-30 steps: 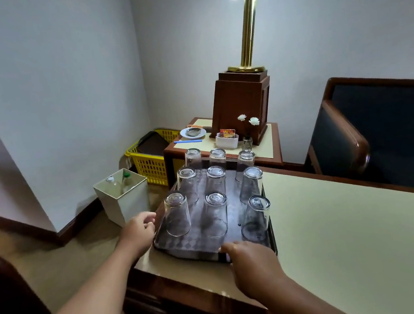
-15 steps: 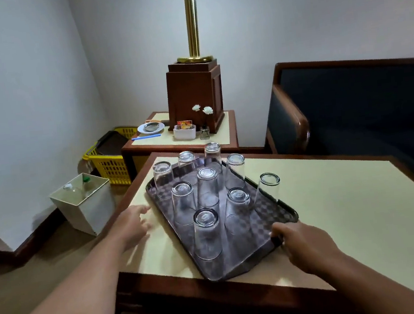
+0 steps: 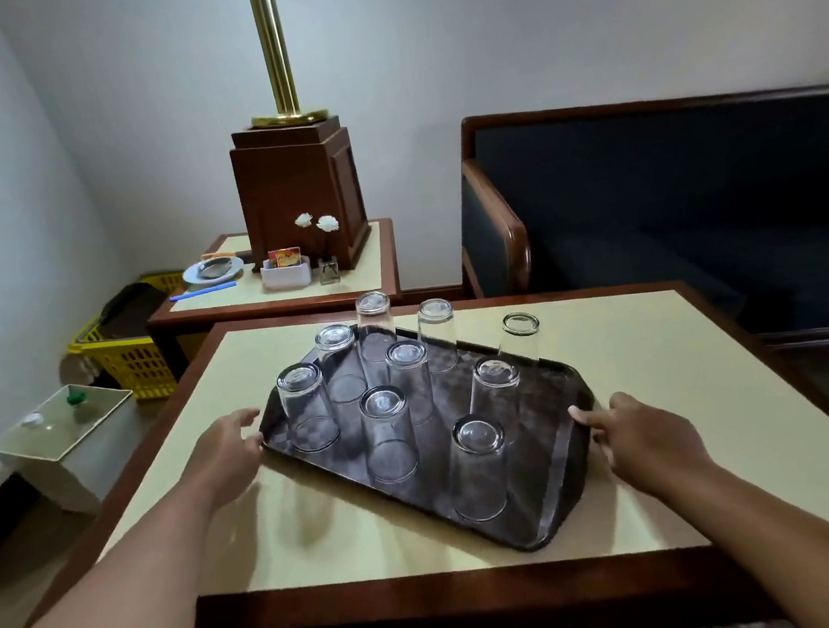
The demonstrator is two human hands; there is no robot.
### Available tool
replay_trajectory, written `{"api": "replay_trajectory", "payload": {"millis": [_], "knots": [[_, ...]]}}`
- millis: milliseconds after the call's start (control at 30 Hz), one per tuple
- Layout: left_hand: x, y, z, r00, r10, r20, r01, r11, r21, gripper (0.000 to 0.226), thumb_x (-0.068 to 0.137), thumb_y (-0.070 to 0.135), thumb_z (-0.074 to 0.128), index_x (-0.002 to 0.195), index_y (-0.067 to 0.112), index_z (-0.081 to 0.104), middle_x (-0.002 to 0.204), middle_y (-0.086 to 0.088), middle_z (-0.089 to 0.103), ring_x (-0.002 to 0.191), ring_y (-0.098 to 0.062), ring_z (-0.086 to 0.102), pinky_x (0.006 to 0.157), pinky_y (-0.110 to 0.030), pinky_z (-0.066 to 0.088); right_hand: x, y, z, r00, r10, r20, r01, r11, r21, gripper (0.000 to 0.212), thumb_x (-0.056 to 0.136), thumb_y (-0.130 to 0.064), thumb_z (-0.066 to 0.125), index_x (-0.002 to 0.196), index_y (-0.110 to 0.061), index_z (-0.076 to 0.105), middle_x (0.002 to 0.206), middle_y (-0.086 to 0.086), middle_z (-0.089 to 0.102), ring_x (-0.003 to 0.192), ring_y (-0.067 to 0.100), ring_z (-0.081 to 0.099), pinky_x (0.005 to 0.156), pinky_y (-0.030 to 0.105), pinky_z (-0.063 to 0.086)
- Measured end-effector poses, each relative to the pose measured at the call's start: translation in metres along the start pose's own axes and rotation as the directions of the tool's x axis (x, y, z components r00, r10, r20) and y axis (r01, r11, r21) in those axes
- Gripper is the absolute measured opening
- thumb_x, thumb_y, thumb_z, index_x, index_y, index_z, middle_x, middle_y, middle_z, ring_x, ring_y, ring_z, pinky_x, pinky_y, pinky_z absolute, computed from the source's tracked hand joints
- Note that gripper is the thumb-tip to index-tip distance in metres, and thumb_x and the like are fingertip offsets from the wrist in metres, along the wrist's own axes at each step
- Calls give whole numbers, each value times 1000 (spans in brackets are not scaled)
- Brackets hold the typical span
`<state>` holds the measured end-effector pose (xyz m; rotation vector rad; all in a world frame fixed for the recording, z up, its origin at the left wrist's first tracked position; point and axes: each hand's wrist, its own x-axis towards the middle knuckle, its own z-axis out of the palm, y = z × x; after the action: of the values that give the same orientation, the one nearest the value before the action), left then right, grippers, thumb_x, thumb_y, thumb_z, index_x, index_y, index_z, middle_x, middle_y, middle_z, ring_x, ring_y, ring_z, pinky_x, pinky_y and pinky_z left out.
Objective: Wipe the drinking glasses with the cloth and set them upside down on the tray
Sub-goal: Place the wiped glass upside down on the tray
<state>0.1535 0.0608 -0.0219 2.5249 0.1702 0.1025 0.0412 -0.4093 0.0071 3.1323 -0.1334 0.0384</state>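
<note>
A dark rectangular tray [image 3: 560, 483] lies at an angle on the cream-topped table [image 3: 679, 387]. Several clear drinking glasses stand upside down on it, among them one at the near right [image 3: 477, 472], one in the middle [image 3: 388, 435] and one at the left [image 3: 307, 409]. My left hand [image 3: 227, 454] reaches to the tray's left corner, fingertips touching the rim. My right hand [image 3: 646, 437] is at the tray's right edge with a fingertip against the rim. Neither hand holds a glass. No cloth is in view.
Behind the table stands a side table [image 3: 361, 273] with a wooden lamp base [image 3: 300, 192], a small dish, a white holder and a tiny vase. A dark sofa [image 3: 674, 212] is at the right. A yellow basket [image 3: 136, 358] and a white bin [image 3: 63, 449] sit on the floor at the left.
The tray has been turned and shifted rightward onto the middle of the table. My hands have moved from its near edge to its left and right ends. The view has swung right.
</note>
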Motion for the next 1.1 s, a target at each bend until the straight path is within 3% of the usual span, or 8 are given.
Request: {"api": "replay_trajectory", "payload": {"millis": [167, 300, 400, 467, 533, 633, 933, 1100], "knots": [[6, 20, 14, 1000, 14, -20, -15, 999, -35, 21, 96, 13, 57, 105, 15, 75, 100, -6, 74, 89, -25, 66, 78, -34, 49, 8, 19, -4, 992, 114, 55, -116, 992, 41, 47, 98, -33, 44, 141, -52, 43, 101, -7, 54, 94, 18, 63, 67, 29, 45], [11, 28, 16, 998, -45, -46, 44, 999, -18, 13, 93, 16, 65, 89, 14, 77, 79, -3, 71, 79, -26, 64, 68, -32, 43, 7, 15, -12, 932, 224, 284, -307, 905, 295, 73, 90, -17, 55, 151, -43, 24, 105, 8, 71, 63, 15, 66, 59, 26, 49], [13, 32, 15, 994, -88, -61, 87, 996, -15, 11, 85, 19, 76, 75, 18, 73, 74, -1, 70, 73, -24, 65, 66, -32, 46, 0, 17, -17, 850, 237, 471, -456, 778, 432, 68, 96, -19, 49, 155, -12, 15, 66, 9, 71, 42, 15, 58, 43, 24, 43], [13, 35, 15, 993, -104, -61, 104, 995, 1, 14, 81, 20, 80, 71, 19, 70, 71, 0, 69, 70, -22, 64, 62, -31, 46, -9, 12, -23, 817, 172, 550, -477, 737, 479, 33, 95, -22, 52, 110, 7, 60, 51, 7, 64, 35, 19, 48, 38, 22, 35], [13, 38, 14, 990, -131, -61, 131, 991, 3, 15, 79, 18, 82, 73, 17, 69, 71, -1, 68, 71, -21, 64, 60, -30, 43, -17, 2, -26, 790, 107, 603, -476, 727, 495, 28, 95, -25, 56, 79, -2, 60, 47, 5, 59, 41, 23, 49, 38, 22, 33], [12, 42, 15, 983, -177, -49, 175, 984, -42, 16, 76, 16, 84, 82, 16, 69, 76, -3, 70, 75, -25, 66, 63, -32, 48, -15, -5, -24, 782, 109, 614, -491, 715, 498, 28, 94, -19, 60, 70, -4, 59, 45, 3, 56, 41, 23, 46, 39, 23, 33], [15, 48, 15, 944, -287, 165, 310, 942, -132, 10, 78, 2, 78, 76, 4, 68, 65, -17, 69, 64, -32, 69, 72, -42, 60, 30, 26, -15, 768, 151, 622, -541, 673, 505, 24, 96, -16, 61, 96, 7, 57, 73, 21, 64, 70, 34, 62, 64, 40, 45], [6, 61, 15, 847, -317, 426, 421, 890, -175, 20, 82, -13, 70, 76, -1, 54, 62, -17, 59, 54, -26, 57, 57, -35, 53, 54, 46, -3, 824, 296, 484, -558, 577, 597, 29, 96, -8, 59, 124, -4, 55, 53, 12, 56, 40, 22, 54, 44, 27, 43]]}}
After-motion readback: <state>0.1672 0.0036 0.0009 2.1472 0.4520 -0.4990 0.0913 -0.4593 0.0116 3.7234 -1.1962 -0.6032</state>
